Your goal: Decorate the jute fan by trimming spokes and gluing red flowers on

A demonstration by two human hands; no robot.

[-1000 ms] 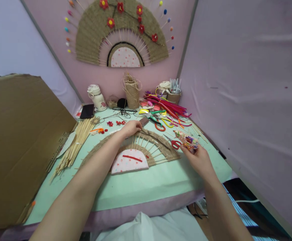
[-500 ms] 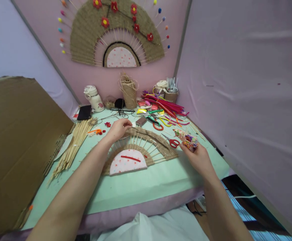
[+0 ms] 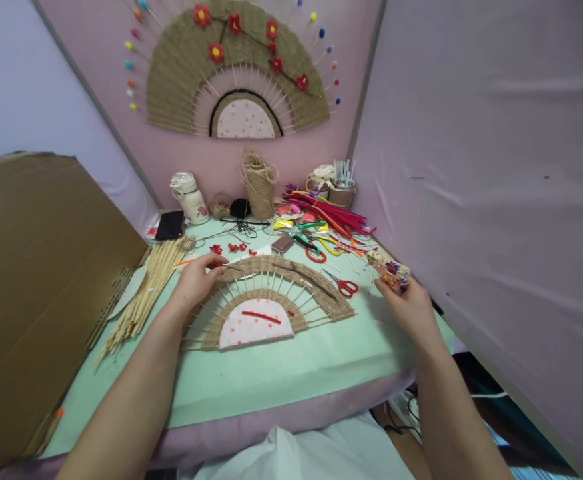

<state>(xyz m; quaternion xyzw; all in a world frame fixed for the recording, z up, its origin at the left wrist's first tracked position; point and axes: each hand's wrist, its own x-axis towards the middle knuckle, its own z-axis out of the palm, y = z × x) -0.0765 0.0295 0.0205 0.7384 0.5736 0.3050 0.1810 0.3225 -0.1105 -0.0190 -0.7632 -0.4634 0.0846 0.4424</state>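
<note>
Right hand (image 3: 410, 308) grips colourful packet (image 3: 389, 269); cup (image 3: 342, 195) holds sticks (image 3: 344, 171).

We saw a fan (image 3: 291, 273) of rough, matt jute twine woven over pale, smooth wooden ribs. Its half-round centre (image 3: 256, 328) was matt, dotted cloth or paper, with a fuzzy red strip (image 3: 261, 316) on it. The table cover (image 3: 291, 380) was smooth, matt mint paper. At the left lay bare wooden sticks (image 3: 146, 293) and a dull brown cardboard sheet (image 3: 36, 287). The scissors (image 3: 344, 285) had glossy red plastic handles and metal blades. The packet (image 3: 389, 269) in the right hand (image 3: 411, 310) looked glossy and printed. The far jug (image 3: 190, 198) shone like glazed ceramic.
</note>
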